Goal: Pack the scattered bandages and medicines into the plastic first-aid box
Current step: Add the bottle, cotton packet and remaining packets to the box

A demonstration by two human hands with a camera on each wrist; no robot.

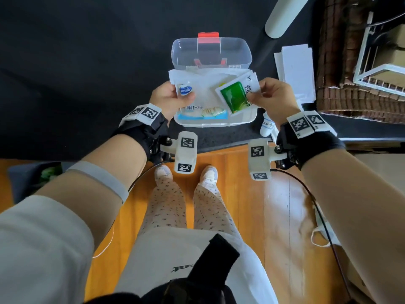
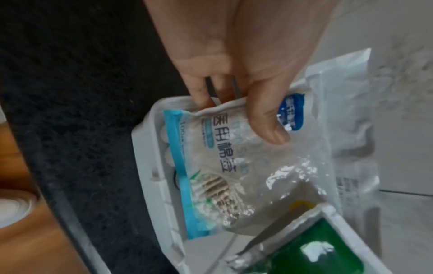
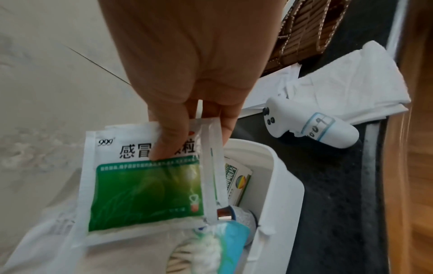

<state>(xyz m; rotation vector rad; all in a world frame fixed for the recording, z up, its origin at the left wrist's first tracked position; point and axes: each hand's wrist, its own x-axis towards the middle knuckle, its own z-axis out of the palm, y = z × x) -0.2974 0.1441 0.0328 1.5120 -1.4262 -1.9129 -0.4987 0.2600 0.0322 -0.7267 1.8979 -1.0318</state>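
Fingers (image 3: 161, 140) pinch green sachet (image 3: 145, 187); left hand (image 2: 236, 74) grips swab bag (image 2: 234, 166).

Green sachet (image 3: 145, 187): "999"; swab bag (image 2: 225, 166): "医用棉签".

Left hand (image 2: 236, 61) pinches cotton-swab bag (image 2: 225, 166) over white box (image 2: 150, 166); green sachet (image 2: 311, 254) beside.

Plastic first-aid box (image 1: 245, 119) is showing white, its lid (image 1: 210, 52) clear with a red latch (image 1: 208, 37). Cotton swab bag (image 2: 225, 166) is showing clear film, a light-blue edge, a dark-blue badge. Sachet (image 3: 145, 183) is showing a green panel bordered white, with black print. Table mat (image 1: 76, 73) is reading black; floor (image 1: 247, 194) orange wood; trousers (image 1: 168, 207) beige with dark specks.
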